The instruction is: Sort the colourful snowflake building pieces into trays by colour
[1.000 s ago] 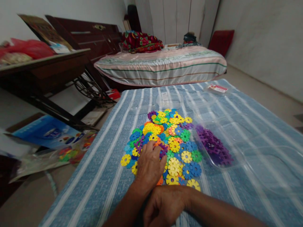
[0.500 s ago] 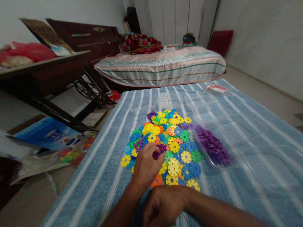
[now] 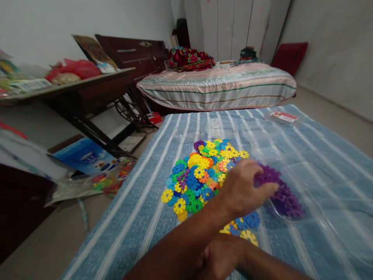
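My left hand [image 3: 243, 188] reaches across to the near left edge of a clear plastic box [image 3: 287, 219]. Between its thumb and fingers shows a purple snowflake disc [image 3: 262, 175], blurred and overlapping the purple discs [image 3: 290, 202] inside the box. My right hand [image 3: 220, 252] lies low at the front, fingers curled, partly under my left forearm; whatever it may hold is hidden. Left of the box spreads a pile of notched plastic discs [image 3: 199, 172] in yellow, blue, green and orange, with a few purple ones [image 3: 199, 145] among them.
The discs lie on a blue striped cloth [image 3: 140, 202]. Other clear containers [image 3: 223, 128] stand behind and right, one with a red-and-white label [image 3: 284, 116]. A sewing-machine table [image 3: 87, 87] is at left, a bed [image 3: 218, 87] beyond.
My left hand has moved right from the pile to the box, with purple between its fingers. My right hand stays low at the front. The view has swung a little left.
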`<state>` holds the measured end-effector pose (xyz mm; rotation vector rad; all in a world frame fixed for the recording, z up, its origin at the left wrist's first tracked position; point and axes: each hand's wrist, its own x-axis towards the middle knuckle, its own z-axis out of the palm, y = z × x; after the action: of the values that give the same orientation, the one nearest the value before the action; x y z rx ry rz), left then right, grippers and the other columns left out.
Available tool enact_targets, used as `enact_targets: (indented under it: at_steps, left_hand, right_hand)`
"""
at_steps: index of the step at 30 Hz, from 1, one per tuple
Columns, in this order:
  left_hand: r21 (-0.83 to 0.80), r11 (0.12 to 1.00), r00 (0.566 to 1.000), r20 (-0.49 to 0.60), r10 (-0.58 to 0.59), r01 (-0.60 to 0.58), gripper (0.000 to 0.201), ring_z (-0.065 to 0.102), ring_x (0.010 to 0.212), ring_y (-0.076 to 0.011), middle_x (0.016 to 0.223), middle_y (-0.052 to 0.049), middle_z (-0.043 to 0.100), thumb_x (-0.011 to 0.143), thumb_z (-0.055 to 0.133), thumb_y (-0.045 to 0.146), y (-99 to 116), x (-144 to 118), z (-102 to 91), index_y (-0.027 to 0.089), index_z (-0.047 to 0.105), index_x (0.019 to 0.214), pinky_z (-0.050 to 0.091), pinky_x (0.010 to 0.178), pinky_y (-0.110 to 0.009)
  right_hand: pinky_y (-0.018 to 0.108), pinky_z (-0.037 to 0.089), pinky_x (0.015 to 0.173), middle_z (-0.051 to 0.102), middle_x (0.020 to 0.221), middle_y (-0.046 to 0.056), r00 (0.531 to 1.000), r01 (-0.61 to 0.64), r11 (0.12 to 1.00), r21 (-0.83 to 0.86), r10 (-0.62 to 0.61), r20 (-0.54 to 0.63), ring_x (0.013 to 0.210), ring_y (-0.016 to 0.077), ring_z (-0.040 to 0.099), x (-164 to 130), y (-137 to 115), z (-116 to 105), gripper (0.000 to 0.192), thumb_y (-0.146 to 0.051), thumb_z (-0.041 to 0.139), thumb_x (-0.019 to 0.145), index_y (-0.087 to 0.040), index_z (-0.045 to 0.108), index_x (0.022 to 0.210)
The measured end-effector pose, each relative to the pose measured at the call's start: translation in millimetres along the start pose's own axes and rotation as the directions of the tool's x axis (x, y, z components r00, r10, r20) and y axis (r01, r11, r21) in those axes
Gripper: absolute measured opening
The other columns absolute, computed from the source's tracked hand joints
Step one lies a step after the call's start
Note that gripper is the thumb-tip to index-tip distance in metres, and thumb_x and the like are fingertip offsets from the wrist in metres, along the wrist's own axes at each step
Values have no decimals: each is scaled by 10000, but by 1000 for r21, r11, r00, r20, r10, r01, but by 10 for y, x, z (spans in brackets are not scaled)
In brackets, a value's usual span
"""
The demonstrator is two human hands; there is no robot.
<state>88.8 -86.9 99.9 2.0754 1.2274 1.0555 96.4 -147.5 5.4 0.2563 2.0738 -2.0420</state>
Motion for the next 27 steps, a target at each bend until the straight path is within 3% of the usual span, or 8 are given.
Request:
enact_targets:
  at_steps: [2,4,8,10,13,17,21,27]
  left_hand:
    - [36,994,993,55,104,-106,298,575,1110,-243,1116,-124,639,729,733,432,35,64,89,164,656,834,489,953,-382]
    - [97,987,991,61,121,-126,321,554,1152,-254,1190,-136,609,755,705,453,-14,56,87,160,660,877,469,991,-401]
    - [320,947,999,-32,-14,24,149,589,1066,-232,1093,-112,646,811,640,289,-342,-133,-180,151,657,864,479,964,-384]
    - [471,870,989,-106,-105,143,132,571,1082,-245,1089,-118,642,817,611,242,-558,-280,-397,144,657,891,462,977,-402]
    - [667,677,950,-189,-250,311,165,514,1157,-295,1179,-143,601,822,596,260,-829,-504,-724,140,656,918,419,1013,-448]
    - [738,510,876,-232,-423,442,125,496,1181,-309,1196,-137,589,794,627,278,-1007,-716,-983,161,641,835,431,987,-435]
    - [691,546,855,-212,-473,473,78,569,1048,-252,1016,-92,637,805,586,234,-1079,-795,-1013,181,595,749,456,932,-377]
    - [570,650,862,-278,-423,503,107,602,945,-222,881,-55,639,758,560,182,-1140,-774,-1001,198,527,657,476,860,-342]
  right_hand:
    - [155,428,620,625,730,-15,998,31,999,-41,-34,-55,678,87,550,8,25,13,243,-327,750,729,-115,675,822]
    - [156,423,610,627,760,-13,995,60,998,-36,-63,-79,668,81,531,8,59,28,242,-307,750,730,-115,684,864]
    - [137,372,515,606,712,-28,994,81,996,22,-79,-69,557,44,463,-10,112,48,258,-355,695,785,-107,695,857]
    - [123,349,492,599,688,-37,993,79,997,27,-76,-89,546,37,454,-22,116,48,283,-387,692,782,-115,705,859]
    - [109,341,490,595,671,-41,992,92,995,27,-89,-91,549,32,458,-34,109,45,310,-416,687,782,-120,716,870]
    - [110,329,470,593,653,-41,989,103,993,53,-97,-112,530,27,457,-27,135,66,376,-466,689,766,-117,729,899]
    - [113,334,476,607,666,-34,990,93,991,93,-83,-114,546,32,479,-19,181,89,380,-464,712,743,-114,731,890]
    - [113,323,460,573,626,-51,991,80,992,102,-68,-111,518,28,452,-19,137,71,315,-422,720,735,-120,714,826]
